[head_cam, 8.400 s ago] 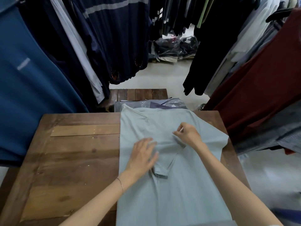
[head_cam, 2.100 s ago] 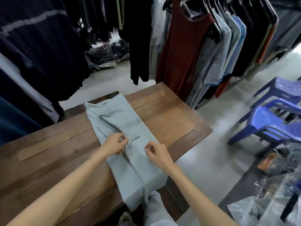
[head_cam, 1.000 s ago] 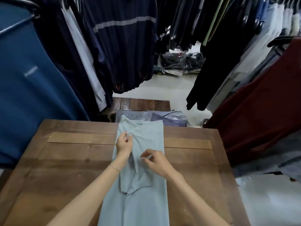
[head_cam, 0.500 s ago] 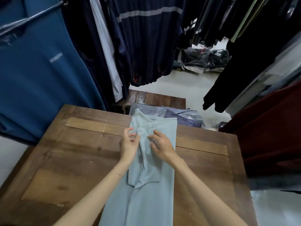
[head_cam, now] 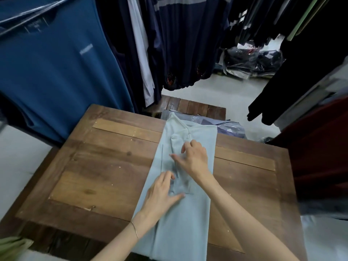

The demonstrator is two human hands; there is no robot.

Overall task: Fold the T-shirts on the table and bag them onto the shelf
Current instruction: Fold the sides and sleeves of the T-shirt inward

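- A blue T-shirt [head_cam: 56,63] hangs at the far left, with dark garments [head_cam: 188,44] on a rail beside it; neither is part of the fold in hand
- The wooden table [head_cam: 105,166] carries a single pale grey-green T-shirt [head_cam: 180,223], lying lengthwise as a narrow strip, collar at the far edge and hem hanging over the near edge
- The left hand [head_cam: 162,194] lies flat on the middle of the strip, fingers loosely spread, pressing down the tip of the tucked-in sleeve
- The right hand [head_cam: 194,159] rests a little further up the shirt, fingers bent and lightly splayed; it seems to smooth the sleeve fold, though whether it pinches any cloth I cannot tell
- Beyond the far edge of the table a plastic bag [head_cam: 226,127] of folded clothes sits on a low wooden stand [head_cam: 194,106]
- My reading of progress: both sides are already folded inward, so the lengthwise stage looks nearly finished; still to do are the crosswise fold, bagging, and placing on a shelf, which is not visible here
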